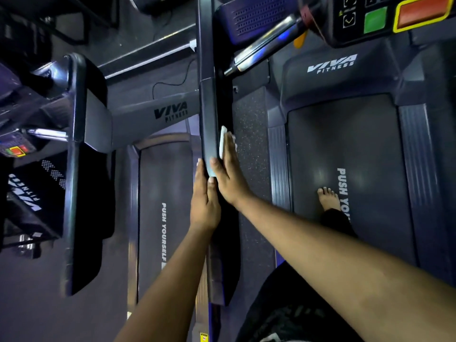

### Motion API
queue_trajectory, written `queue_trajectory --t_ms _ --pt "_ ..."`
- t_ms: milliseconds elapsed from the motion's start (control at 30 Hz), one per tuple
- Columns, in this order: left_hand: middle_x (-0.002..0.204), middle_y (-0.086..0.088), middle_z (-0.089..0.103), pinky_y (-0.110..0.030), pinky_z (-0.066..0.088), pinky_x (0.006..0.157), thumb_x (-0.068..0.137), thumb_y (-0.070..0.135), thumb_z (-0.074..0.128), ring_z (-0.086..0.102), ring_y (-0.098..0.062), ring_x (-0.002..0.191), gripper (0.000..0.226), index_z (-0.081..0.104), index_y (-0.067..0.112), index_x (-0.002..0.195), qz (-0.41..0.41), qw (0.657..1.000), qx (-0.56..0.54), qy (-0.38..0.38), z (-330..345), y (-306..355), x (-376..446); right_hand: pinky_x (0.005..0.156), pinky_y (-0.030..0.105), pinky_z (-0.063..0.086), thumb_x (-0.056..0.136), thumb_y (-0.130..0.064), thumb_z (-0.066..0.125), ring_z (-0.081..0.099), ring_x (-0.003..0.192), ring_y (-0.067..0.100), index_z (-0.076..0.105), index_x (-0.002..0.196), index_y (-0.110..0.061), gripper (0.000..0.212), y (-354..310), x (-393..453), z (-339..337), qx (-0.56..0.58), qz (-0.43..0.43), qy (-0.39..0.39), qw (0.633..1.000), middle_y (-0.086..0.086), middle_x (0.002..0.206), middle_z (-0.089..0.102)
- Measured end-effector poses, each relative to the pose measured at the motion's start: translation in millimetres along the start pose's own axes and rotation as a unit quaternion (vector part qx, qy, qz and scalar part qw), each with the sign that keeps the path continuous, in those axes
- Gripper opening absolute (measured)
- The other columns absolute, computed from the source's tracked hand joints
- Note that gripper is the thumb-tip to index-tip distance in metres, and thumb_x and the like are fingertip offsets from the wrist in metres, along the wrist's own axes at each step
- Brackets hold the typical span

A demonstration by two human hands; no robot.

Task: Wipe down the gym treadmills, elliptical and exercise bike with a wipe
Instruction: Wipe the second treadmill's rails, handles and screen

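I stand on the dark treadmill belt [345,144] marked "PUSH YOURSELF", one bare foot [328,198] visible. The treadmill's left side rail [209,107] runs up the middle of the view. My right hand [229,176] lies flat against the rail's inner side and presses a white wipe [222,141] onto it. My left hand [204,201] grips the same rail from its outer side, just below the right hand, thumbs almost touching.
A second treadmill [162,193] stands to the left, its side rail [76,169] and console [17,150] at the far left. My treadmill's console [394,18] with green and red buttons and a chrome handle [264,45] sit at top right. A cable [172,82] lies on the floor.
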State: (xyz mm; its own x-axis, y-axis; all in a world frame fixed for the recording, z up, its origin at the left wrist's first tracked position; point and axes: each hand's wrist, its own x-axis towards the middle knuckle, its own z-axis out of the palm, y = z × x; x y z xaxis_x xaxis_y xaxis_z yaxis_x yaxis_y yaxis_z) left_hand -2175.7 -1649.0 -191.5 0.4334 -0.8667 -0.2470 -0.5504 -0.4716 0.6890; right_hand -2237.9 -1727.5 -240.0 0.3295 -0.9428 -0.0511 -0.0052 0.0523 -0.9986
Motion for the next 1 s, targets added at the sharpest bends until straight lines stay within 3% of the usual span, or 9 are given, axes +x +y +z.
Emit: queue_trajectory --t_ms 67,167,300,433,567,700,800,1000 --pt "0.163 0.019 0.015 -0.019 0.015 0.123 0.109 0.034 0.031 0.014 0.009 0.15 0.056 0.014 0.025 0.162 0.0 1.0 -0.008 -0.008 -0.2 0.8 -6.3 0.127 0.049 0.001 0.105 -0.041 0.032 -0.003 0.157 0.014 0.006 0.16 -0.013 0.068 5.8 -43.2 10.4 0.031 0.039 0.016 0.999 0.003 0.169 0.002" --pt "0.162 0.02 0.015 -0.014 0.014 0.12 0.107 0.036 0.031 0.013 0.014 0.148 0.059 0.015 0.023 0.162 0.009 1.0 -0.003 -0.005 -0.8 -1.7 -11.3 0.128 0.044 0.0 0.103 -0.046 0.029 -0.002 0.157 0.014 0.008 0.16 -0.012 0.07 6.4 -48.2 12.4 0.056 0.083 0.018 0.995 0.001 0.168 0.002" --pt "0.164 0.016 0.013 -0.022 0.013 0.126 0.109 0.033 0.031 0.011 0.003 0.153 0.058 0.014 0.018 0.163 0.021 1.0 0.003 -0.007 -0.3 -2.3 -14.4 0.127 0.045 -0.003 0.105 -0.033 0.029 -0.004 0.156 0.02 0.009 0.161 -0.009 0.064 -5.5 10.1 0.1 0.069 0.103 0.016 0.992 0.009 0.169 0.001" --pt "0.166 0.013 0.011 -0.03 0.012 0.128 0.11 0.029 0.031 0.01 0.0 0.155 0.057 0.013 0.017 0.163 0.017 1.0 -0.012 -0.012 -1.4 -6.3 -29.4 0.127 0.032 -0.001 0.107 -0.021 0.031 0.003 0.153 0.01 0.013 0.159 -0.003 0.057 -8.8 -8.9 3.6 0.052 0.038 0.042 0.997 0.003 0.166 0.007" --pt "0.168 0.006 0.015 -0.027 0.014 0.127 0.107 0.032 0.031 0.014 -0.002 0.154 0.059 0.015 0.016 0.162 0.011 1.0 -0.027 -0.01 -1.5 -9.3 -40.4 0.128 0.045 0.003 0.108 -0.023 0.03 0.001 0.156 0.014 0.01 0.158 -0.004 0.057 2.6 -65.8 15.9 -0.003 -0.017 0.038 0.999 0.003 0.166 0.005" --pt "0.167 0.007 0.016 -0.031 0.015 0.128 0.105 0.029 0.03 0.015 -0.005 0.155 0.058 0.016 0.018 0.161 0.014 1.0 -0.026 -0.004 -2.2 -11.2 -40.1 0.128 0.045 0.003 0.104 -0.023 0.033 -0.003 0.157 0.026 0.009 0.159 0.002 0.065 -5.3 -31.7 7.8 -0.092 -0.063 0.0 0.994 0.018 0.168 0.001" --pt "0.166 0.011 0.015 -0.038 0.015 0.128 0.105 0.031 0.029 0.014 -0.003 0.155 0.056 0.014 0.027 0.159 0.022 1.0 -0.017 -0.002 -1.4 -14.8 -38.0 0.126 0.051 0.009 0.104 -0.017 0.037 -0.004 0.156 0.033 0.012 0.16 0.0 0.064 -14.9 -5.0 5.0 -0.153 -0.073 -0.021 0.985 0.017 0.169 -0.001" --pt "0.168 0.009 0.019 -0.044 0.02 0.127 0.105 0.04 0.031 0.019 -0.003 0.154 0.055 0.014 0.036 0.157 0.002 0.999 -0.036 -0.003 -1.4 -19.6 -41.5 0.128 0.041 0.006 0.108 -0.022 0.033 -0.003 0.157 0.024 0.012 0.16 -0.001 0.06 -3.9 -61.5 8.2 -0.092 -0.062 -0.01 0.994 0.013 0.169 0.0"
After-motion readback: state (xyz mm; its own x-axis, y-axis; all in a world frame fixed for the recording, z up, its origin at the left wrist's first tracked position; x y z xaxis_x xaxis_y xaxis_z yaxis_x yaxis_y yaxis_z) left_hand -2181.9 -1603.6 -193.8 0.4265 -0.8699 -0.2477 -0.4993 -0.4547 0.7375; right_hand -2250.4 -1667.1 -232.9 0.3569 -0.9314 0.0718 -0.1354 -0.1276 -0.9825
